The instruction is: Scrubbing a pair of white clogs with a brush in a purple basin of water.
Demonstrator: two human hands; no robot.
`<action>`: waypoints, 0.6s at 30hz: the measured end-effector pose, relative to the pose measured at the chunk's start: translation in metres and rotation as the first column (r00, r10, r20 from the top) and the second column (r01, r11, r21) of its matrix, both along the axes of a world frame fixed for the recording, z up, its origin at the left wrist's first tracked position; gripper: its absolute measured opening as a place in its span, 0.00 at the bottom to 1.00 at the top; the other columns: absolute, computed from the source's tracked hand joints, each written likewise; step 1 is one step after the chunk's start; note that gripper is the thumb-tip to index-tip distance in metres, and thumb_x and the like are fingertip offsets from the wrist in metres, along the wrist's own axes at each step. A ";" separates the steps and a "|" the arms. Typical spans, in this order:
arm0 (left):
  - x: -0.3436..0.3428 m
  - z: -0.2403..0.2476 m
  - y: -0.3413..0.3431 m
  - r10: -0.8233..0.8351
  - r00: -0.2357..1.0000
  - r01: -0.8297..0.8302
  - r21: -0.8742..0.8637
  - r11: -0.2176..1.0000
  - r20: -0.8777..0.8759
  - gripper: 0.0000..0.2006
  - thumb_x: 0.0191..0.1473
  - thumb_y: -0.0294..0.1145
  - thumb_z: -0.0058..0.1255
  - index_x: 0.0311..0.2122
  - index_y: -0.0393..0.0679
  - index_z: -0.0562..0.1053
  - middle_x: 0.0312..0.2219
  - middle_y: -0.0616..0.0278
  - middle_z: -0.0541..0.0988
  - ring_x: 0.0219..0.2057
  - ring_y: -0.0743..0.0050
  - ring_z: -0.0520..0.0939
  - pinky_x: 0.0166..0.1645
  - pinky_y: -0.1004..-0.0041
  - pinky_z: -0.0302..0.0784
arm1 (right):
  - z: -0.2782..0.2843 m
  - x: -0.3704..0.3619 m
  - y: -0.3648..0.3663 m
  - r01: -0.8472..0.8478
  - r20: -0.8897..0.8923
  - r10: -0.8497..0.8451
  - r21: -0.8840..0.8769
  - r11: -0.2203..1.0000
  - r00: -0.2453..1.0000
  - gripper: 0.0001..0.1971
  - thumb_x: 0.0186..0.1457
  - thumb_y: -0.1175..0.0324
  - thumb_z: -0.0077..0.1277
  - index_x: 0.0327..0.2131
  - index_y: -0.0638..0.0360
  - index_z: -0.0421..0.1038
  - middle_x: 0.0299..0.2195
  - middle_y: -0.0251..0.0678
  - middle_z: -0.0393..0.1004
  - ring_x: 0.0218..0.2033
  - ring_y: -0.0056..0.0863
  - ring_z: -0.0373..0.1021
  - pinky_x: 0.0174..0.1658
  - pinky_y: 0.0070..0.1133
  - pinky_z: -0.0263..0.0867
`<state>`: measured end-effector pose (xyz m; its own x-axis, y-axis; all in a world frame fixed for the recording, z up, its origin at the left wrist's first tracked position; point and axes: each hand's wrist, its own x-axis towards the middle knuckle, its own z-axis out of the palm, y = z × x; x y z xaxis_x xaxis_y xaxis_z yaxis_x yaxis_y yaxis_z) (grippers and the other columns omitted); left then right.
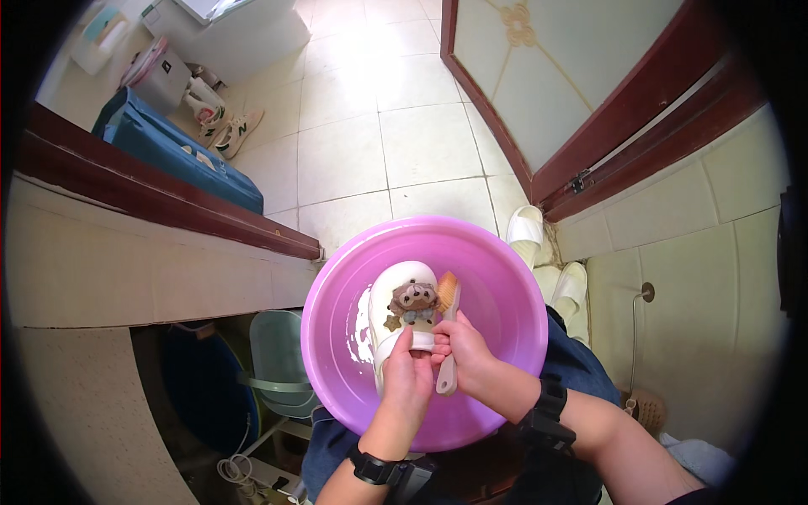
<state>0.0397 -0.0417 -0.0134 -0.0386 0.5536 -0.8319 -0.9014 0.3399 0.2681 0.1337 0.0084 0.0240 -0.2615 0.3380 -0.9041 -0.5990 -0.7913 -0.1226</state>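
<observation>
Pale floor tiles [343,160] are spread beyond a pink-purple basin [498,320], over which a white clog [404,311] is grasped near its strap [423,342] by the left hand [409,370], presumably for steadiness; a scrubbing brush [454,305] is clasped by the right hand [466,347], bristles [446,288] beside the decorated upper [402,279].

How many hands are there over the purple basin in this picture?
2: the left hand holds the white shoe, and the right hand grips the brush. Both are over the basin; none seems hidden.
</observation>
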 end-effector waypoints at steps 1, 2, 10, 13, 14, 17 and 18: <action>0.002 0.003 0.002 0.004 1.000 -0.004 0.001 1.000 0.000 0.14 0.59 0.34 0.40 0.46 0.37 0.64 0.36 0.53 0.74 0.34 0.65 0.77 0.40 0.69 0.76 | 0.002 0.002 0.001 -0.004 0.000 0.004 0.001 1.000 1.000 0.29 0.52 0.80 0.37 0.55 0.37 0.49 0.16 0.23 0.52 0.12 0.11 0.50 0.14 0.12 0.49; 0.005 0.008 0.007 0.083 0.996 -0.085 -0.045 0.995 -0.038 0.15 0.60 0.34 0.38 0.48 0.36 0.63 0.40 0.53 0.72 0.39 0.64 0.75 0.45 0.67 0.74 | 0.005 0.005 0.003 -0.027 0.006 0.026 0.020 0.999 1.000 0.26 0.51 0.80 0.37 0.53 0.41 0.51 0.16 0.24 0.52 0.12 0.12 0.49 0.14 0.13 0.49; -0.001 0.016 0.015 0.321 0.946 -0.323 -0.168 0.931 -0.039 0.19 0.60 0.38 0.36 0.52 0.38 0.60 0.49 0.56 0.67 0.50 0.62 0.70 0.57 0.61 0.64 | -0.012 0.033 0.007 -0.435 0.245 0.386 0.192 0.880 0.889 0.31 0.53 0.75 0.38 0.61 0.42 0.47 0.16 0.22 0.49 0.13 0.13 0.47 0.16 0.14 0.49; -0.005 0.011 0.010 0.345 0.938 -0.343 -0.199 0.918 -0.026 0.20 0.61 0.41 0.35 0.53 0.38 0.60 0.49 0.56 0.67 0.51 0.61 0.69 0.58 0.60 0.63 | -0.033 0.052 -0.001 -0.554 0.348 0.468 0.209 0.806 0.812 0.30 0.56 0.71 0.38 0.62 0.43 0.45 0.17 0.23 0.50 0.13 0.13 0.47 0.16 0.14 0.49; -0.003 0.009 0.010 0.357 0.934 -0.350 -0.212 0.913 -0.005 0.21 0.61 0.41 0.35 0.54 0.38 0.60 0.50 0.55 0.66 0.52 0.61 0.68 0.58 0.60 0.62 | -0.042 0.060 -0.005 -0.609 0.415 0.492 0.220 0.762 0.765 0.30 0.56 0.70 0.39 0.62 0.43 0.46 0.17 0.23 0.52 0.13 0.13 0.48 0.16 0.14 0.49; -0.004 0.005 0.001 0.340 0.940 -0.329 -0.252 0.910 0.002 0.22 0.61 0.42 0.34 0.54 0.38 0.59 0.51 0.55 0.66 0.52 0.61 0.68 0.59 0.60 0.61 | -0.078 0.088 -0.020 -0.822 0.697 0.510 0.206 0.532 0.504 0.26 0.57 0.67 0.40 0.60 0.52 0.52 0.32 0.36 0.63 0.29 0.25 0.60 0.31 0.19 0.57; -0.003 0.005 -0.001 0.297 0.955 -0.284 -0.266 0.921 0.008 0.22 0.61 0.42 0.34 0.54 0.38 0.59 0.51 0.54 0.66 0.52 0.60 0.67 0.59 0.61 0.61 | -0.085 0.092 -0.023 -0.903 0.831 0.440 0.159 0.398 0.340 0.25 0.56 0.66 0.41 0.57 0.59 0.56 0.45 0.47 0.70 0.44 0.36 0.70 0.46 0.24 0.65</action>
